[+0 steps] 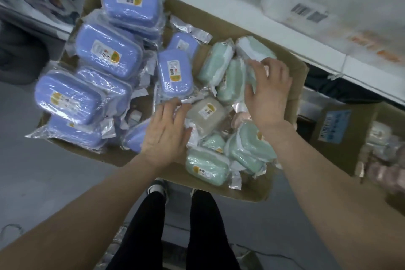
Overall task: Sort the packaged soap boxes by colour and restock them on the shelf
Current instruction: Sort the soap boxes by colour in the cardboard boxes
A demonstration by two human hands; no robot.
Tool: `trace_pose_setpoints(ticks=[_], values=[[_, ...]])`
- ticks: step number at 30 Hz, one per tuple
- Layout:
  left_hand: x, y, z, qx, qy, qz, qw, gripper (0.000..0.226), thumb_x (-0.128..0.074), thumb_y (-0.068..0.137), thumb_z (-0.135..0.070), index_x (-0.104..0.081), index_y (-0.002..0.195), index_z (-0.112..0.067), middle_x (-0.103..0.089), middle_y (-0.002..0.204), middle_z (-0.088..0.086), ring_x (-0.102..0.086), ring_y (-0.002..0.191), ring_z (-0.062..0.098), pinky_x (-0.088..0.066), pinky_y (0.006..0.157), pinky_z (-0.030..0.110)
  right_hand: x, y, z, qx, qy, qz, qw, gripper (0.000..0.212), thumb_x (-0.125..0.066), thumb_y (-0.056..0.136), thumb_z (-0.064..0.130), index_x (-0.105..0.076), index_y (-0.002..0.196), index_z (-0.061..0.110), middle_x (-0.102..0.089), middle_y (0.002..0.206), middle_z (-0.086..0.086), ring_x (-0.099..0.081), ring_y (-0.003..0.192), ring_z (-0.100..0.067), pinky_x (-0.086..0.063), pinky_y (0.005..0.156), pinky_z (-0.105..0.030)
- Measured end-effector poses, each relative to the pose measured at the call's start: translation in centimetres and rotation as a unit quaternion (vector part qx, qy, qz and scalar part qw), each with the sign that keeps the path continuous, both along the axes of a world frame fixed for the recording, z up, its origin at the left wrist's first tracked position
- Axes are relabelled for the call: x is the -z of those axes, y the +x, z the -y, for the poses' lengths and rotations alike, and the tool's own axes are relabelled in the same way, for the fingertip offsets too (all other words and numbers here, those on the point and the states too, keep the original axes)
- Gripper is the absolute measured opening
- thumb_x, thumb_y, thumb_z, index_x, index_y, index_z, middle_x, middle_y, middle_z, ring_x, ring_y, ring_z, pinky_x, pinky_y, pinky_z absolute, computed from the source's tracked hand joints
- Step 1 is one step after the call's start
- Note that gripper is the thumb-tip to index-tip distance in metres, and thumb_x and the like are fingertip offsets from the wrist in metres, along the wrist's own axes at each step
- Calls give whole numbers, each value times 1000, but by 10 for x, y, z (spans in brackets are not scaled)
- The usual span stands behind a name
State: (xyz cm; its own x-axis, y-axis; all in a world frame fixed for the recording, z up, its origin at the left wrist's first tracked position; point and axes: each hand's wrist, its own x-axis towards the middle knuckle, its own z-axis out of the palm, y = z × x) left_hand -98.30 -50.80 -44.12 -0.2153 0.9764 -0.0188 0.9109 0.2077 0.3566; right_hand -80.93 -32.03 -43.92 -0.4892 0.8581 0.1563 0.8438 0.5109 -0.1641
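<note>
Head view looks down into an open cardboard carton (pixel 293 85) full of plastic-wrapped soap boxes; blue boxes (pixel 107 57) fill the left half, stacked flat w/ labels up, one more blue box (pixel 174 72) sits nr the middle; green boxes (pixel 219 61) cluster on the right side, some on edge at the far right, others lying flat at the near right (pixel 207 165); a single beige box (pixel 208 114) lies between the two green groups, approx centre, label up; a pinkish pkg (pixel 238 117) shows just beside it, mostly hidden. Left hand (pixel 166 129) lies palm down, fingers spread apart, over the wrappers at the edge of the blue pile, touching the beige box's left side but gripping nothing. Right hand (pixel 268 94) reaches over the far green boxes, fingers curled on the top of an upright green pkg (pixel 252 49); cannot tell if it's a firm clamp. White shelf edge (pixel 263 35) runs behind the carton; a 2nd carton (pixel 341 129) stands to the right, contents blurred. Person's dark trousers (pixel 175 226) below.
</note>
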Motion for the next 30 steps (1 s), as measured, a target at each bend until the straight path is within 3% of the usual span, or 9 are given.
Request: trace_pose_setpoints(ticks=[4, 6, 9, 12, 14, 17, 22, 25, 30], values=[[7, 19, -71, 30, -14, 35, 999, 74, -69, 83, -27, -34, 144, 0, -35, 142, 27, -36, 128, 42, -32, 108, 46, 0, 9, -24, 73, -73, 33, 994, 71, -54, 91, 49, -30, 152, 20, -31, 152, -19, -33, 137, -36, -25, 109, -45], [16, 20, -110, 4, -54, 54, 997, 82, -64, 88, -33, -21, 149, 1, -24, 150, 29, -25, 138, 45, -23, 113, 47, 5, 14, -41, 99, -117, 35, 988, 78, -48, 94, 56, -21, 155, 15, -35, 150, -20, -37, 134, -36, -25, 108, -41], [31, 15, -157, -23, -116, 52, 992, 89, -56, 92, -41, -6, 150, 4, -14, 155, 27, -16, 143, 41, -13, 117, 46, 11, 25, -61, 112, -168, 20, 979, 69, -44, 98, 55, -35, 148, 8, -57, 127, -21, -46, 119, -38, -35, 96, -39], [38, 12, -179, -43, -183, 82, 979, 102, -64, 87, -42, 1, 151, 3, -10, 157, 23, -19, 143, 37, -20, 113, 45, 15, 35, -74, 97, -219, -27, 971, 55, -61, 90, 51, -50, 128, 12, -61, 113, -7, -46, 112, -26, -33, 81, -32], [40, 18, -182, -56, -184, 121, 974, 105, -71, 83, -40, -1, 152, 0, -9, 157, 21, -25, 141, 35, -30, 108, 44, 17, 40, -80, 66, -186, -48, 979, 52, -70, 77, 51, -54, 113, 16, -58, 107, -1, -49, 105, -23, -29, 76, -29], [46, 37, -183, -31, -171, 135, 976, 101, -75, 80, -34, -10, 152, -4, -18, 152, 21, -46, 124, 39, -40, 98, 43, 18, 57, -81, 33, -147, -50, 987, 54, -71, 68, 50, -54, 104, 13, -55, 109, -9, -51, 100, -28, -40, 83, -35], [57, 58, -186, 1, -140, 181, 973, 93, -74, 81, -26, -15, 152, -10, -22, 153, 16, -48, 122, 41, -41, 101, 46, 18, 87, -65, -59, -14, -30, 998, 33, -73, 75, 19, -56, 98, 5, -59, 111, -14, -53, 97, -32, -41, 78, -33], [61, 53, -182, -4, -141, 199, 970, 91, -71, 82, -29, -16, 153, -10, -22, 155, 15, -40, 132, 36, -36, 107, 42, 24, 90, -60, -83, -84, -31, 993, 34, -74, 78, 18, -53, 102, 7, -54, 125, -12, -51, 107, -31, -43, 87, -34], [47, 51, -160, -13, -123, 182, 975, 88, -67, 87, -29, -13, 153, -9, -17, 157, 16, -31, 139, 33, -31, 111, 40, 13, 89, -42, -35, -157, -124, 979, 45, -66, 86, 26, -48, 124, 11, -47, 134, -7, -48, 117, -24, -42, 101, -32]])
